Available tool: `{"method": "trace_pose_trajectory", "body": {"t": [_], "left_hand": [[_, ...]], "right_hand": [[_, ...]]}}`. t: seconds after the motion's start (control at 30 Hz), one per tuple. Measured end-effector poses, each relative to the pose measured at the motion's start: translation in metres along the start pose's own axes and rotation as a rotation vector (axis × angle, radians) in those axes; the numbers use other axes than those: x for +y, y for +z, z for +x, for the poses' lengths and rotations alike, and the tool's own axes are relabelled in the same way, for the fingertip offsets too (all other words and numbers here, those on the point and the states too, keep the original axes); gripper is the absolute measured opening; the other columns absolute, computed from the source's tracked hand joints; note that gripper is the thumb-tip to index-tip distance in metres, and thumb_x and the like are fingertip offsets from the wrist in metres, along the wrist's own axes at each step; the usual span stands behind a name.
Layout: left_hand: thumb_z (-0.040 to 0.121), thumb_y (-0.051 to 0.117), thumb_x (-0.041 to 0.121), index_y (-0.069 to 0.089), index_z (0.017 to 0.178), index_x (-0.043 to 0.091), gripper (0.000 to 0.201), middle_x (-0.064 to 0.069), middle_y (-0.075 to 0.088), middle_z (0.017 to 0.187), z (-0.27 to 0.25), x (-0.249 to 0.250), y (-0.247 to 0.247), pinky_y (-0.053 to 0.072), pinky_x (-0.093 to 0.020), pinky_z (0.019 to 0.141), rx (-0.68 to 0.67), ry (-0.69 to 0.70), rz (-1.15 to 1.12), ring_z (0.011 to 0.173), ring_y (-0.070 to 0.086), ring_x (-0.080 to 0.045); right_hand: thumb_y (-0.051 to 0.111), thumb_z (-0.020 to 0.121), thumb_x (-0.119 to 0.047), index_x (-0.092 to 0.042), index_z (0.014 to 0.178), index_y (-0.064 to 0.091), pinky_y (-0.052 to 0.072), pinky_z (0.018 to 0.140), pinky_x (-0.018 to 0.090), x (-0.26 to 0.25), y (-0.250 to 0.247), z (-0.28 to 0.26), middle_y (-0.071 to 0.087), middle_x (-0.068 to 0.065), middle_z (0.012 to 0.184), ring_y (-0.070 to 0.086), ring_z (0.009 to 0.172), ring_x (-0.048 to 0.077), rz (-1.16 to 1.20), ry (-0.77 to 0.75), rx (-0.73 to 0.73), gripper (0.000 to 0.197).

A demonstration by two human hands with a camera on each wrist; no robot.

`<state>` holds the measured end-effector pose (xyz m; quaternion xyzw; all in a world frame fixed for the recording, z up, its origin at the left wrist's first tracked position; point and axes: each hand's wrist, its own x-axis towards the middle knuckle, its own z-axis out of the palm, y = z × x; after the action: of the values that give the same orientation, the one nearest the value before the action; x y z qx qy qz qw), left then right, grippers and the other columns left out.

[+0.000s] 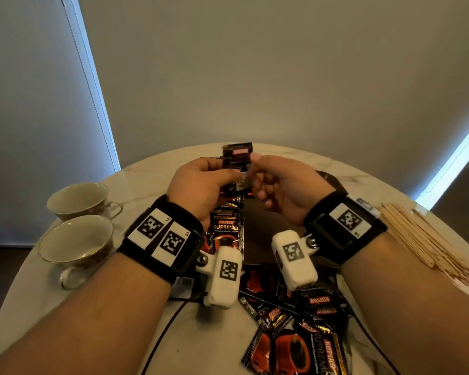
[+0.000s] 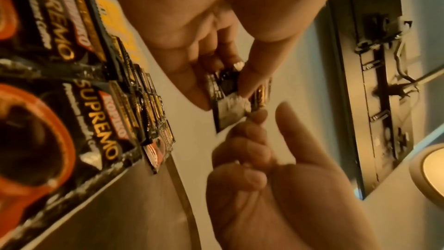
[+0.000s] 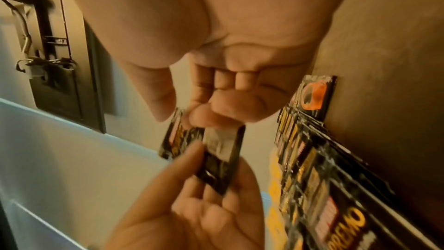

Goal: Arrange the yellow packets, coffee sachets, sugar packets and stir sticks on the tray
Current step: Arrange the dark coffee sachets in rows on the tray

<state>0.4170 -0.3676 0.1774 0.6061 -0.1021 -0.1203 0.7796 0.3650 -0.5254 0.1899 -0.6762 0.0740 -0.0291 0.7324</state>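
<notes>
Hands both pinch one coffee sachet (image 1: 237,155): left hand (image 1: 201,185), right hand (image 1: 284,188); only the head view shows stir sticks (image 1: 428,236) at the worktop's right edge.

This looks like a home, a sitting or dining corner rather than a workplace. A round marble-topped table (image 1: 146,180) stands against a plain grey wall (image 1: 255,77), and drawn roller blinds (image 1: 38,104) let pale daylight in along their edges. Two gold-rimmed china teacups (image 1: 76,239) sit at the left of the table, a heap of wooden stir sticks (image 1: 423,239) at the right, and black instant-coffee sachets (image 1: 295,315) lie scattered near the front edge. In the wrist views a flat dark panel (image 2: 374,83) with brackets and cables hangs on the wall; I cannot tell what it is.
</notes>
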Motion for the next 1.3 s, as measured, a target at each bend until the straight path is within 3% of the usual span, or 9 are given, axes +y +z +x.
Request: {"method": "trace_pose_trajectory", "body": {"t": [0.1,0.2,0.3,0.57,0.73,0.9,1.03,1.2,1.3], "left_hand": [[0.085,0.077,0.001,0.075,0.104,-0.001,0.020,-0.025,0.076,0.100,-0.010,0.003,0.004,0.062,-0.050,0.088,-0.165,0.023,0.068,0.095,0.075,-0.041],[0.086,0.067,-0.008,0.079,0.102,0.006,0.024,-0.016,0.079,0.096,-0.011,0.005,0.004,0.062,-0.038,0.084,-0.212,0.086,0.141,0.091,0.077,-0.029],[0.085,0.050,-0.023,0.075,0.096,0.005,0.039,-0.009,0.077,0.095,-0.007,0.005,0.006,0.062,-0.028,0.079,-0.096,0.094,0.083,0.088,0.076,-0.017],[0.087,0.032,-0.029,0.062,0.087,0.010,0.049,-0.009,0.070,0.121,0.002,0.009,0.001,0.064,-0.038,0.085,0.070,0.069,-0.133,0.110,0.072,-0.024],[0.096,0.064,0.003,0.069,0.100,0.011,0.010,-0.003,0.075,0.088,-0.007,0.011,0.003,0.061,-0.027,0.064,-0.039,0.086,-0.013,0.073,0.073,-0.013],[0.085,0.074,-0.008,0.064,0.087,0.013,0.023,-0.006,0.069,0.084,-0.009,0.004,0.002,0.058,-0.025,0.061,-0.122,0.183,0.201,0.075,0.070,-0.018],[0.086,0.074,-0.005,0.067,0.081,0.020,0.027,-0.006,0.074,0.106,-0.014,0.007,0.003,0.063,-0.034,0.070,-0.218,0.228,0.418,0.094,0.074,-0.030],[0.086,0.075,-0.003,0.076,0.109,0.028,0.039,0.009,0.075,0.113,-0.019,0.011,0.004,0.063,-0.035,0.085,-0.272,0.230,0.499,0.095,0.075,-0.012],[0.086,0.075,-0.002,0.074,0.118,0.033,0.048,0.003,0.079,0.101,-0.021,0.013,0.004,0.063,-0.043,0.087,-0.263,0.235,0.536,0.089,0.077,-0.024]], "right_hand": [[0.070,0.090,-0.050,-0.018,0.100,0.065,0.037,0.049,0.023,0.007,0.004,-0.001,0.052,-0.003,0.071,0.047,0.058,0.010,-0.014,-0.001,-0.034,0.035],[0.072,0.093,-0.028,-0.011,0.126,0.061,0.038,0.048,0.022,0.013,0.000,0.001,0.058,-0.002,0.074,0.048,0.055,0.009,0.041,-0.026,-0.009,0.039],[0.062,0.096,-0.011,-0.010,0.124,0.059,0.040,0.046,0.022,0.017,-0.002,0.004,0.064,0.003,0.077,0.052,0.053,0.010,0.140,-0.015,0.078,0.029],[0.062,0.094,-0.011,-0.007,0.119,0.057,0.036,0.042,0.019,0.020,-0.005,0.009,0.064,0.006,0.079,0.049,0.051,0.010,0.336,0.001,0.141,0.027],[0.066,0.092,-0.010,-0.012,0.106,0.061,0.036,0.044,0.020,0.020,-0.003,0.007,0.067,0.001,0.075,0.051,0.051,0.009,0.198,-0.054,0.119,0.016],[0.071,0.087,-0.013,-0.014,0.105,0.065,0.050,0.063,0.032,0.019,-0.006,0.007,0.073,0.008,0.094,0.069,0.074,0.020,0.150,-0.085,0.153,0.019],[0.073,0.084,-0.018,-0.003,0.120,0.065,0.055,0.095,0.055,0.017,-0.007,0.008,0.074,0.020,0.111,0.073,0.100,0.039,0.264,-0.041,0.209,0.040],[0.069,0.093,-0.029,-0.005,0.124,0.065,0.056,0.095,0.055,0.015,-0.009,0.009,0.073,0.021,0.116,0.072,0.104,0.040,0.350,0.021,0.220,0.040],[0.072,0.092,-0.034,-0.005,0.123,0.064,0.057,0.093,0.056,0.013,-0.009,0.009,0.074,0.021,0.113,0.074,0.100,0.040,0.359,0.029,0.253,0.043]]}}
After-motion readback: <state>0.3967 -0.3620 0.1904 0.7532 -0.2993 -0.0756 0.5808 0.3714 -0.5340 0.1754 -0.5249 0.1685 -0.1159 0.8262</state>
